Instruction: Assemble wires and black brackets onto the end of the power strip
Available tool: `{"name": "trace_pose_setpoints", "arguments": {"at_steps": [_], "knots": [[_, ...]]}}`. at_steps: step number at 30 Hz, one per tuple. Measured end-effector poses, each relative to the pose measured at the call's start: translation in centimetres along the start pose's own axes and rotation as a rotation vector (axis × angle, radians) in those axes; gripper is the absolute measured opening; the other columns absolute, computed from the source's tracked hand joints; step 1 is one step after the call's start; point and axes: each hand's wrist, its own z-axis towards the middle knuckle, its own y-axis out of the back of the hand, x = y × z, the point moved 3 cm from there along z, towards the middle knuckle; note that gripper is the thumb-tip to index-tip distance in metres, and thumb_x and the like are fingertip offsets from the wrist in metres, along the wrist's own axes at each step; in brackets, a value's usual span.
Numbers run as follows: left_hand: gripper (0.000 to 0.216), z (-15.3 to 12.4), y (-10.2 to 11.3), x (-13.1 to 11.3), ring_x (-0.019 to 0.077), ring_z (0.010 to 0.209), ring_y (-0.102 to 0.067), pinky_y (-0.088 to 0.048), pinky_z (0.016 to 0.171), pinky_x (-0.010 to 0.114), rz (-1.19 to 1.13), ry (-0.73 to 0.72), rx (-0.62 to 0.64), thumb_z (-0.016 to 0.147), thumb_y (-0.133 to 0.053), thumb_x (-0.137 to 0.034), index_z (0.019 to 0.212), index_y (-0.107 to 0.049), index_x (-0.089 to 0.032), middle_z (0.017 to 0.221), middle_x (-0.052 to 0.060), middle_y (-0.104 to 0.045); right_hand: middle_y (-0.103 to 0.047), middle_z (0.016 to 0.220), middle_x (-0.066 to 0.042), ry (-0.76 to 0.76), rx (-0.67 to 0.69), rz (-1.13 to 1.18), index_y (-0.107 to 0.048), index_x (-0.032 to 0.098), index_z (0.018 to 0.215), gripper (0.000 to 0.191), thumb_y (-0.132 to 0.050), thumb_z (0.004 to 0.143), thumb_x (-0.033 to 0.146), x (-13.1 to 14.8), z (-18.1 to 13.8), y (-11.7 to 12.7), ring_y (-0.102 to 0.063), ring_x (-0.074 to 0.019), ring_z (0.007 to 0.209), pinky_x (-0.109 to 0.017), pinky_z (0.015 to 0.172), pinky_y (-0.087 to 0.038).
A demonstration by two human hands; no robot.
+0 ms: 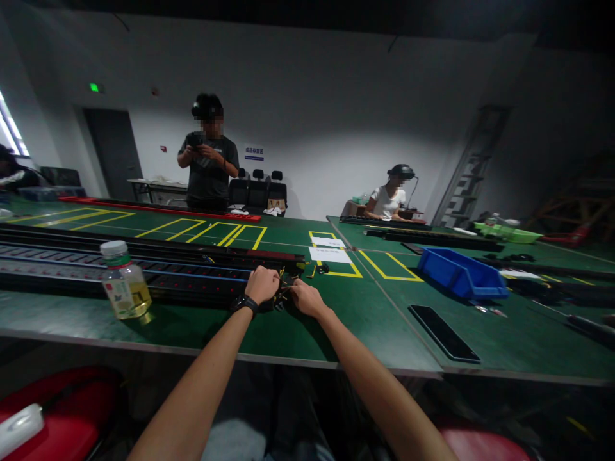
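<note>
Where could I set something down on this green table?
Between the right hand and the phone, the green table is bare. A narrower strip is free before the black rails, between the bottle and left hand. It is crowded at the rails' end, where both hands meet among wires, and right of the blue bin.

A dim room with a pale wall (pixel 312 109) beneath a dark ceiling (pixel 307 13). At left, daylight enters a window (pixel 12 125); a green-lit sign (pixel 95 88) hangs near a grey door (pixel 108 153). Black chairs (pixel 258 192) line the back; a tilted ladder (pixel 473 169) stands right. The green surface (pixel 384 326) has yellow outlines (pixel 403 278); red seats (pixel 72 416) sit below.
</note>
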Motion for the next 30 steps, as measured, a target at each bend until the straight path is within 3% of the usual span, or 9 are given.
{"name": "trace_pose_setpoints", "arguments": {"at_steps": [2,8,11,16,19,24,30], "knots": [[0.033,0.0,0.0,0.0,0.0257,0.11,-0.071,-0.053,0.1,0.035,0.004,0.002,-0.002,0.095,-0.051,-0.022,0.098,-0.084,-0.026,0.104,0.009,-0.081,-0.065,0.129,-0.005,-0.034,-0.053,0.032,-0.07,0.033,0.128,0.037,-0.045,0.102,0.024,-0.1,0.1,0.1,-0.066,-0.0213,0.107,-0.029,0.082,-0.048],[0.034,0.1,-0.2,0.1,0.0258,0.109,-0.071,-0.053,0.1,0.036,0.009,0.006,-0.012,0.095,-0.051,-0.022,0.098,-0.084,-0.026,0.103,0.009,-0.081,-0.066,0.127,-0.01,-0.344,-0.216,0.01,-0.068,0.027,0.135,0.04,-0.045,0.103,0.026,-2.0,0.5,0.4,-0.06,-0.0252,0.12,-0.032,0.091,-0.05],[0.034,0.0,-0.2,0.1,0.026,0.109,-0.071,-0.053,0.1,0.036,0.007,0.003,-0.018,0.095,-0.051,-0.022,0.098,-0.084,-0.026,0.103,0.009,-0.081,-0.062,0.141,-0.013,-0.26,-0.173,-0.029,-0.059,0.023,0.148,0.047,-0.047,0.102,0.025,-2.4,0.8,-0.1,-0.053,-0.0271,0.13,-0.036,0.102,-0.047],[0.033,0.1,-0.3,0.2,0.0263,0.11,-0.071,-0.053,0.101,0.036,0.008,-0.002,-0.02,0.095,-0.051,-0.022,0.097,-0.084,-0.026,0.104,0.009,-0.081,-0.042,0.167,-0.01,-0.073,-0.076,-0.025,-0.044,0.025,0.16,0.053,-0.034,0.108,0.025,-2.4,1.2,-1.1,-0.037,-0.0254,0.149,-0.043,0.114,-0.039],[0.033,0.1,-0.3,0.2,0.0262,0.11,-0.071,-0.053,0.101,0.036,0.006,-0.004,-0.019,0.095,-0.051,-0.022,0.098,-0.084,-0.026,0.104,0.009,-0.081,-0.047,0.163,-0.01,-0.078,-0.059,-0.018,-0.046,0.026,0.159,0.053,-0.035,0.107,0.024,-2.2,1.2,-1.0,-0.041,-0.0258,0.146,-0.043,0.113,-0.039],[0.034,0.0,-0.2,0.2,0.0268,0.109,-0.072,-0.053,0.1,0.037,0.008,0.0,-0.015,0.095,-0.051,-0.022,0.099,-0.084,-0.025,0.104,0.01,-0.081,-0.06,0.145,-0.013,-0.212,-0.148,-0.042,-0.057,0.024,0.149,0.05,-0.042,0.101,0.018,-2.1,1.1,-0.4,-0.052,-0.0272,0.131,-0.039,0.103,-0.044],[0.035,-0.1,0.0,0.0,0.0268,0.11,-0.071,-0.054,0.099,0.036,0.014,0.003,-0.008,0.094,-0.05,-0.022,0.099,-0.084,-0.025,0.105,0.01,-0.081,-0.056,0.154,-0.009,-0.093,-0.098,-0.03,-0.055,0.026,0.152,0.051,-0.042,0.103,0.02,-2.2,1.2,-0.9,-0.047,-0.0269,0.138,-0.04,0.105,-0.044]]}}
